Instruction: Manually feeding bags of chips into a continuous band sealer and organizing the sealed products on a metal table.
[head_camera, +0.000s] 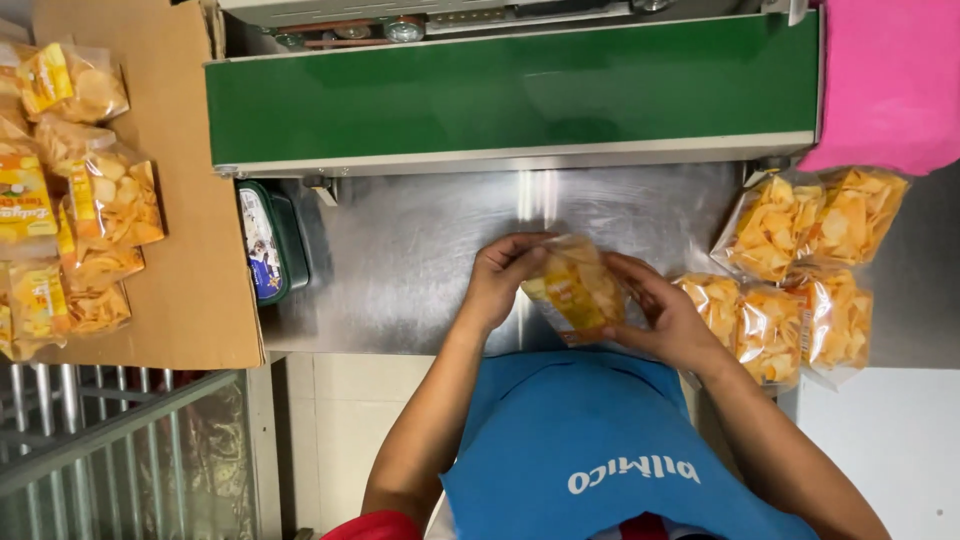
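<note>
A clear bag of yellow chips with a yellow label (575, 290) is held between both hands over the steel table (420, 260). My left hand (502, 275) grips its left top edge. My right hand (655, 310) cups its right side and underside. Just beyond the hands runs the green belt of a sealing machine (510, 90). A blue apron (600, 450) fills the bottom of the view.
Several filled chip bags (800, 270) lie in a pile at the right. More labelled chip bags (80, 190) sit in a cardboard box (190, 200) at the left. A dark green tub (272, 240) stands beside the box. Pink cloth (890, 80) lies at top right.
</note>
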